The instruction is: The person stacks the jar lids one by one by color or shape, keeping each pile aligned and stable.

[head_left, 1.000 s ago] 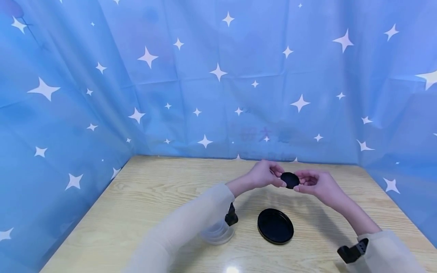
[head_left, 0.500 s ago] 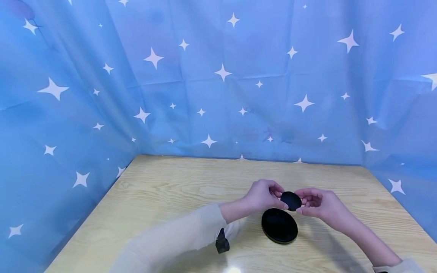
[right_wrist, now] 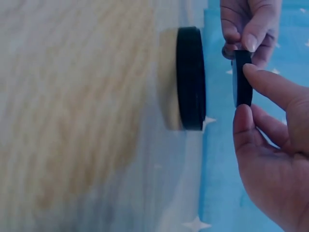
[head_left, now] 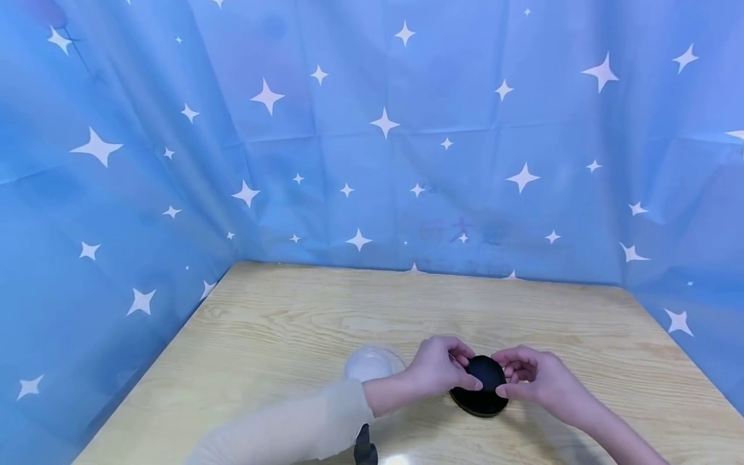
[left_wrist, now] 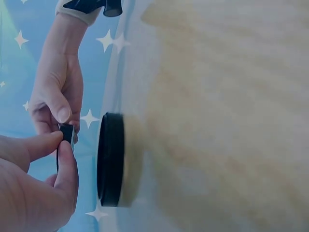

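Note:
A small black disc [head_left: 487, 372] with a thick rim is held level between both hands. My left hand [head_left: 436, 367] pinches its left edge between thumb and fingers, and my right hand [head_left: 536, 385] pinches the right edge. Below it on the table lies a larger, shallow black round lid [head_left: 480, 405], partly covered by the disc in the head view. Both wrist views show a gap between the disc [right_wrist: 243, 79] and the larger lid [left_wrist: 111, 159], so they are apart.
A clear round plastic container [head_left: 369, 363] stands on the wooden table [head_left: 325, 303], left of the larger lid and partly behind my left wrist. A blue curtain with white stars [head_left: 383, 123] closes off the back and sides.
Both hands have come down toward the front of the table with the small disc, from behind the larger lid to over it. More of the clear container shows now.

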{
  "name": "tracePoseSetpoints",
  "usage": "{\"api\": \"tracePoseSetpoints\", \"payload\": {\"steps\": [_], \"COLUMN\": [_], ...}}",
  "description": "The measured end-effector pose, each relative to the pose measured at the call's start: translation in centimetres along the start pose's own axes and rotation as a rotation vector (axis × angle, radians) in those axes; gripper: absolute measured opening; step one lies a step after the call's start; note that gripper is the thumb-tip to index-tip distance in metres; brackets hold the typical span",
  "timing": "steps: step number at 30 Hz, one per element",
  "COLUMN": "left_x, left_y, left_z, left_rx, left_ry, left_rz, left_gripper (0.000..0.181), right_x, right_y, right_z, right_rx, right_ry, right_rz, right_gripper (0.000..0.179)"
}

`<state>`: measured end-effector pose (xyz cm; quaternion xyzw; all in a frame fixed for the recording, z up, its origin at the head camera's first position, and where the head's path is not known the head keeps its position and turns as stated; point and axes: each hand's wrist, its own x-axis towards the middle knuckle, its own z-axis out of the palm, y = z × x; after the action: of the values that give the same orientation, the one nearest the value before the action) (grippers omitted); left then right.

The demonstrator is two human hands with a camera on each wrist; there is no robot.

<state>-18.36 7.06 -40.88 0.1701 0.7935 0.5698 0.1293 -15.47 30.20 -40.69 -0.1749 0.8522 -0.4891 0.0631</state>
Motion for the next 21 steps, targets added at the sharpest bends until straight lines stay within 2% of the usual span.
{"api": "tracePoseSetpoints", "payload": {"steps": [5, 9, 16, 21], "left_x": [-0.8, -1.1, -1.2, -1.3], "left_y": [-0.6, -0.9, -1.3, -1.5], "left_z": [-0.1, -0.2, -0.2, -0.3], "left_rx": [-0.009, 0.015, 0.064, 0.091], "left_ry": [0.020, 0.042, 0.074, 0.075], "left_rz": [0.000, -0.011, -0.055, -0.050], "left_gripper": [0.035, 0.035, 0.036, 0.035], "right_x": [0.3, 0.7, 1.2, 1.3], "right_y": [0.3, 0.4, 0.3, 0.5], "right_z": [1.0, 1.7, 2.2, 2.5], "right_rx": [0.031, 0.015, -0.017, -0.026], "right_ry": [-0.029, -0.036, -0.068, -0.077], "right_rz": [-0.030, -0.039, 0.004, 0.000], "right_gripper": [0.048, 0.048, 0.050, 0.050]}}
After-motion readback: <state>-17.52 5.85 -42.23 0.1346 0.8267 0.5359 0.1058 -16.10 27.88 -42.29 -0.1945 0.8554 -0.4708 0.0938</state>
